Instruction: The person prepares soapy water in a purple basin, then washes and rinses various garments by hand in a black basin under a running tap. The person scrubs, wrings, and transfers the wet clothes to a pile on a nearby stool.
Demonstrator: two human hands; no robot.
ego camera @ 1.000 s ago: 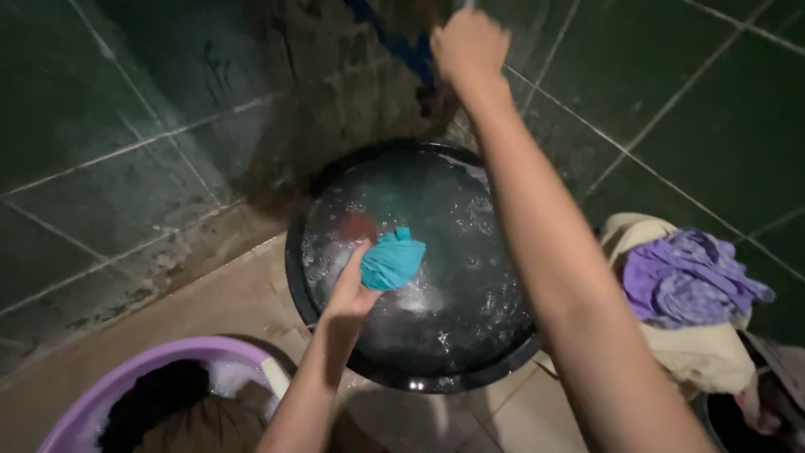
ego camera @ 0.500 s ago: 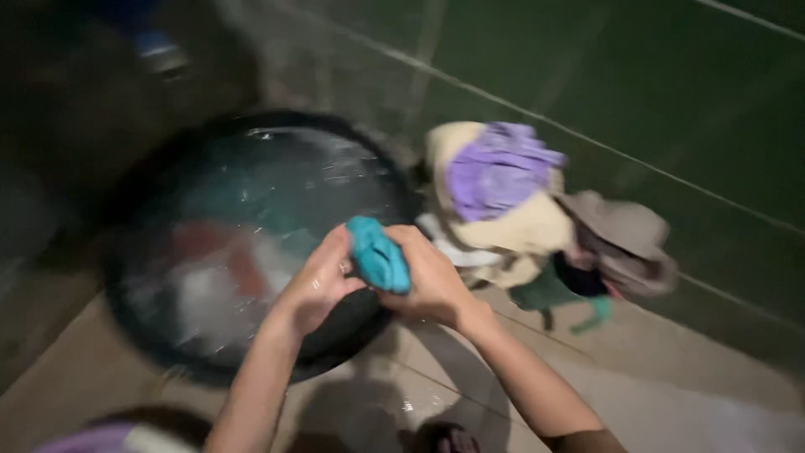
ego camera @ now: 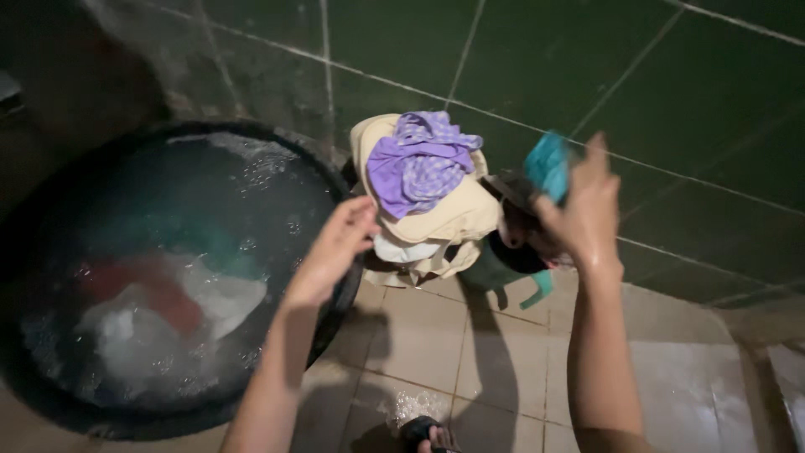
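You are carrying a wrung teal cloth [ego camera: 549, 164], gripped in your right hand [ego camera: 579, 214], toward the laundry pile [ego camera: 428, 189]. Your left hand [ego camera: 333, 252] is hanging open and empty over the black basin [ego camera: 335, 180]. Judged next: releasing it squarely atop the pile.

Right hand [ego camera: 579, 210] is up, gripping a wadded teal cloth [ego camera: 549, 164] in front of the dark green tiled wall [ego camera: 696, 92]. Left hand [ego camera: 335, 247] hangs open and empty over the rim of the black wash tub [ego camera: 335, 294], sudsy water and red, white and teal laundry inside. Between the arms sits a pile of clothes [ego camera: 423, 189], purple on cream, on what looks like a green bucket [ego camera: 495, 268].
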